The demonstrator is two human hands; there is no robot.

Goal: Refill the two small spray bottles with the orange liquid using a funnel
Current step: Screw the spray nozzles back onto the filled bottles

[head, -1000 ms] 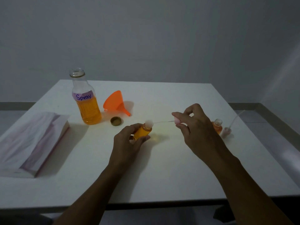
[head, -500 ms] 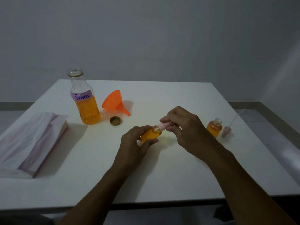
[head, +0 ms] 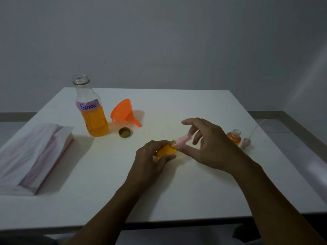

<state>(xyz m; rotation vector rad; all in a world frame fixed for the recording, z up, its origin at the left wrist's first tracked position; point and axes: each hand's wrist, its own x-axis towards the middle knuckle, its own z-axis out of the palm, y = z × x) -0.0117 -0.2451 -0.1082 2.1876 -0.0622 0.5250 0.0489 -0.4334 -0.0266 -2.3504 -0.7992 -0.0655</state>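
My left hand (head: 150, 160) grips a small spray bottle (head: 167, 149) full of orange liquid, tilted with its neck toward the right, over the table's middle. A pink spray head (head: 184, 139) sits on that neck. My right hand (head: 208, 144) holds the spray head between thumb and a finger, the other fingers spread; the hand is blurred. A second small bottle (head: 234, 137) with orange liquid stands uncapped at the right, its pink spray head with tube (head: 247, 141) lying beside it. The orange funnel (head: 125, 112) lies on its side at the back.
A large open bottle labelled "Spray" (head: 92, 110), about half full of orange liquid, stands at the back left, its gold cap (head: 125, 132) on the white table (head: 106, 183) nearby. A pack of tissues (head: 31, 156) lies at the left edge.
My right hand brought the pink spray head with its tube to the bottle in my left hand, pushed the tube in and seated the head on the neck. Now its fingers are spread.
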